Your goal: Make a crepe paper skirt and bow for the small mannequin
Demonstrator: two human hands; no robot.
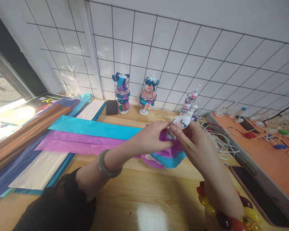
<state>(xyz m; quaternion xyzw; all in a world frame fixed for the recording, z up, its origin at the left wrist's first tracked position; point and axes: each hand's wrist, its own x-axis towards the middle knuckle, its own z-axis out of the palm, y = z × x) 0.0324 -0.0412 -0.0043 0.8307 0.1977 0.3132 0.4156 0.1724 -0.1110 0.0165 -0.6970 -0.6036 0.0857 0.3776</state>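
A small white dress form (183,120), marked with blue and pink streaks, leans to the right above the table. My right hand (197,141) grips its upper body, with the thumb across the front. From the other side my left hand (151,138) closes its fingers and thumb round the waist, at the purple crepe paper. Below the hands, a layered purple and blue paper skirt (170,159) flares out. How the paper is fastened at the waist is hidden by the fingers.
Two dressed forms (122,93) stand against the tiled wall, with another (189,100) behind my right hand. Blue paper strips (93,125) and brown paper (31,131) lie left. White cord (221,144), a phone (257,192) and an orange tray (260,150) are right.
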